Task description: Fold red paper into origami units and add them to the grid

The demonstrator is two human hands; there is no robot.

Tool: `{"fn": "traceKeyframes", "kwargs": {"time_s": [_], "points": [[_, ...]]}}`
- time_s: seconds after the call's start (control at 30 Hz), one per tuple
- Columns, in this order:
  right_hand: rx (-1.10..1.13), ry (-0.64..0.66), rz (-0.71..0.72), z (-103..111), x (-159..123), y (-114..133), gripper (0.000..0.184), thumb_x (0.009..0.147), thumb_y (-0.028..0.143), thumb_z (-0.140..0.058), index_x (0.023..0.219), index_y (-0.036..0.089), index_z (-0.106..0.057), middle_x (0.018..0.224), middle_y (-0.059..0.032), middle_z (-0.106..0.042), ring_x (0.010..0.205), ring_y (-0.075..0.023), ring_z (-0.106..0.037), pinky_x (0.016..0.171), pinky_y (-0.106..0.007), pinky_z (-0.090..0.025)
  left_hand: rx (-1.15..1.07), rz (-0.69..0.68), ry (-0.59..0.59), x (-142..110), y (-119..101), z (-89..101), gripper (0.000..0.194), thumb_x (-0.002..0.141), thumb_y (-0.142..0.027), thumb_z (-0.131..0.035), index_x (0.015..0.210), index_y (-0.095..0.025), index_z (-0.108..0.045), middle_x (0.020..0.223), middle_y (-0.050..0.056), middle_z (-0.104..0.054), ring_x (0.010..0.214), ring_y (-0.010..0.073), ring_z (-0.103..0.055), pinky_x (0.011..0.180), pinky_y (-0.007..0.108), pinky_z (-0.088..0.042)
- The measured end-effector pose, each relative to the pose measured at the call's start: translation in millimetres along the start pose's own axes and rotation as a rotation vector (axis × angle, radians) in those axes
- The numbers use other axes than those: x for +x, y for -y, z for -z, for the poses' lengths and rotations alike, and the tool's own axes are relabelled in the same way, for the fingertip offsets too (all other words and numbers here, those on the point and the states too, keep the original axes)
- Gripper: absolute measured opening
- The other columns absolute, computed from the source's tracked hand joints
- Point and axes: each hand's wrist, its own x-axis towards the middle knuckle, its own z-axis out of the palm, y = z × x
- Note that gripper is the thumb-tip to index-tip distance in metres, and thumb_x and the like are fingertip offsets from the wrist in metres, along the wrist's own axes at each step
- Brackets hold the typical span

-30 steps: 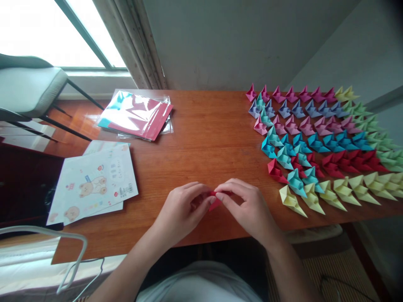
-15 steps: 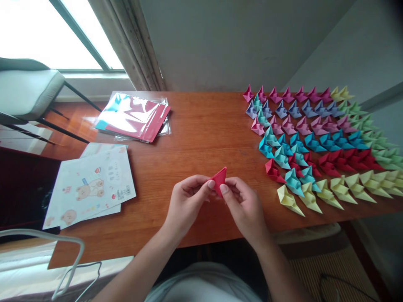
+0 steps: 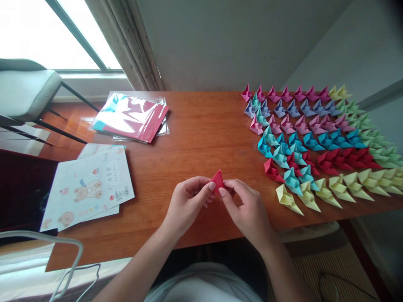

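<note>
Red paper (image 3: 218, 183), folded into a triangle, is sitting, in the head view, between the two hands over the counter (image 3: 192, 144), its long axis running toward the far edge, tip foremost. Left hand (image 3: 190, 201) and right hand (image 3: 244, 203) are both pinching it, neither lying clearly nearer. Matt, sharp-cornered paper boats (image 3: 312, 142) are standing in rows at right; glossy packets (image 3: 137, 121) are lying at left on smooth, grained wood.

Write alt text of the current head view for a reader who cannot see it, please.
The left hand and right hand hold a folded red paper over a wooden table. Rows of colourful folded paper shapes sit on the right; on the left lie plastic packets and a bear-printed sheet.
</note>
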Motion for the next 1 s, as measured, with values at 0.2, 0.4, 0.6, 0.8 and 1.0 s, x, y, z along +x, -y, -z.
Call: {"fn": "traceKeyframes", "kwargs": {"time_s": [0.2, 0.4, 0.6, 0.8, 1.0], "points": [[0.102, 0.005, -0.044, 4, 10, 1, 0.015, 0.098, 0.027, -0.055, 0.095, 0.021, -0.068, 0.087, -0.0024, -0.069, 0.082, -0.0169, -0.064, 0.073, -0.027, -0.048, 0.026, -0.014, 0.033, 0, 2, 0.1, 0.025, 0.088, -0.038, -0.071, 0.085, -0.013, -0.075, 0.068, 0.002, -0.068, 0.062, 0.0097, -0.058, 0.055, 0.017, -0.045], [0.303, -0.036, -0.096, -2, 20, 2, 0.019, 0.098, 0.031, -0.056, 0.094, 0.022, -0.072, 0.095, -0.0044, -0.071, 0.089, -0.0183, -0.067, 0.075, -0.028, -0.052, 0.053, -0.023, 0.026, -1, 2, -0.6, 0.025, 0.086, -0.037, -0.072, 0.085, -0.013, -0.076, 0.068, 0.002, -0.068, 0.062, 0.0110, -0.057, 0.055, 0.018, -0.044], [0.227, -0.059, -0.104, -2, 20, 2, 0.019, 0.095, 0.030, -0.059, 0.086, 0.021, -0.073, 0.086, -0.0047, -0.071, 0.080, -0.0186, -0.066, 0.069, -0.028, -0.051, 0.100, -0.031, 0.015, -1, 2, -2.1, 0.027, 0.085, -0.040, -0.072, 0.087, -0.013, -0.076, 0.069, 0.004, -0.070, 0.062, 0.0136, -0.059, 0.055, 0.020, -0.046], [0.370, -0.048, -0.163, 1, 21, 1, 0.018, 0.096, 0.032, -0.059, 0.094, 0.022, -0.073, 0.094, -0.0035, -0.071, 0.087, -0.0174, -0.067, 0.071, -0.026, -0.051, 0.093, -0.051, 0.038, -1, 4, -1.3, 0.025, 0.087, -0.038, -0.071, 0.086, -0.013, -0.076, 0.070, 0.003, -0.069, 0.063, 0.0123, -0.059, 0.057, 0.019, -0.046], [0.453, -0.065, -0.194, -1, 22, -4, 0.017, 0.092, 0.034, -0.063, 0.089, 0.022, -0.075, 0.089, -0.0029, -0.072, 0.083, -0.0169, -0.067, 0.070, -0.026, -0.052, 0.109, -0.077, 0.059, -2, 6, 0.0, 0.023, 0.088, -0.035, -0.070, 0.086, -0.013, -0.074, 0.073, 0.004, -0.070, 0.066, 0.0130, -0.060, 0.059, 0.019, -0.047]]}}
